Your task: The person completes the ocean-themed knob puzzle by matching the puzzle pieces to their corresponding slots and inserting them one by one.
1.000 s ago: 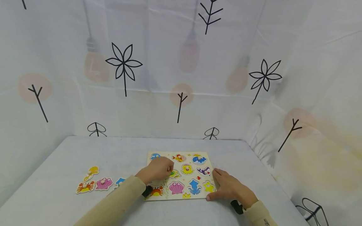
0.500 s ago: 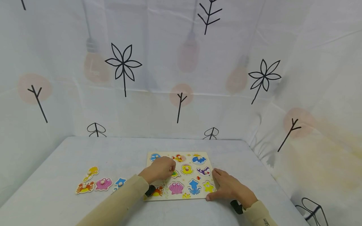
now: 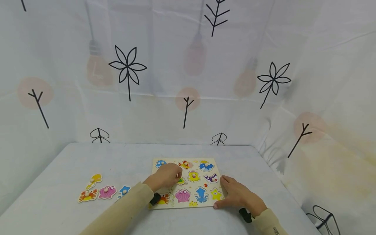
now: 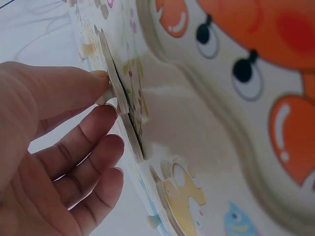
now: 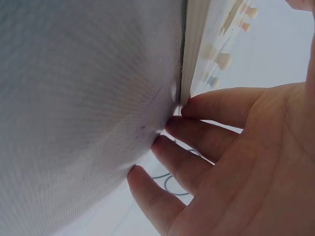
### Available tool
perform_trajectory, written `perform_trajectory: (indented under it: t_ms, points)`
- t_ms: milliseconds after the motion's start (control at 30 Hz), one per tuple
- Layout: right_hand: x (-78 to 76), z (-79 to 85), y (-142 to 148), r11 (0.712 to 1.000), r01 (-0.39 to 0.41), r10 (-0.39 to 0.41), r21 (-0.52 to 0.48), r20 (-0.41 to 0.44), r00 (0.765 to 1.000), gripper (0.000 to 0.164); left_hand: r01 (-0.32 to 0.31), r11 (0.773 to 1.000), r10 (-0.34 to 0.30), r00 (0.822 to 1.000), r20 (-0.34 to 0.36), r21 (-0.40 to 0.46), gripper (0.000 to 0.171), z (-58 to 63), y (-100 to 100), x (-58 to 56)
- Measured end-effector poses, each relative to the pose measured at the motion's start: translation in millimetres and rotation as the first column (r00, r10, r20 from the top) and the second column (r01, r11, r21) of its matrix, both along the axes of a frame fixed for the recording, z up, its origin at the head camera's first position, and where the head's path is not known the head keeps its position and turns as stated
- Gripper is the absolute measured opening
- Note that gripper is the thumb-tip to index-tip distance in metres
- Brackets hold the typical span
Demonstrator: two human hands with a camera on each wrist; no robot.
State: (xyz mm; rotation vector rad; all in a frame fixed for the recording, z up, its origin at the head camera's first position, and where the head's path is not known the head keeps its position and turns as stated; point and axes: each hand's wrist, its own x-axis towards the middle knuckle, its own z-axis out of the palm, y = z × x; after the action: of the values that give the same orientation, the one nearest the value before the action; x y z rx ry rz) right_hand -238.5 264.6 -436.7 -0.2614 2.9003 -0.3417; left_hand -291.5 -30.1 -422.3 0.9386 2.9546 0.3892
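Observation:
The wooden knob puzzle board (image 3: 191,205) lies on the table, printed with sea animals. My left hand (image 3: 164,174) is over its left-middle part. Thumb and forefinger pinch the small knob of a wooden puzzle piece (image 4: 115,81); in the left wrist view its edge stands tilted at the board's surface. A green-and-yellow turtle shape (image 3: 182,181) shows just beside those fingers in the head view. My right hand (image 3: 239,194) rests against the board's right edge, fingers (image 5: 221,105) extended down to the cloth, thumb at the near right corner.
Left of the board lie loose knobbed pieces: a yellow one (image 3: 94,181), a crab (image 3: 87,195), a pink shell (image 3: 107,192) and a blue one (image 3: 124,190), partly behind the left sleeve. White printed cloth (image 3: 164,120) hangs behind the table.
My left hand has shifted slightly to the right over the board, and its sleeve uncovers more of the blue piece. The right hand holds its place.

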Motion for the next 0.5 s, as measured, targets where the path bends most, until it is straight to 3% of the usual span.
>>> perform_trajectory:
  t_ms: [500]
  points:
    - [-2.2, -1.7, -0.6, 1.000, 0.016, -0.016, -0.005, 0.004, 1.000, 0.124, 0.016, 1.000, -0.016, 1.000, -0.013, 0.005, 0.009, 2.8, 3.0, 1.6]
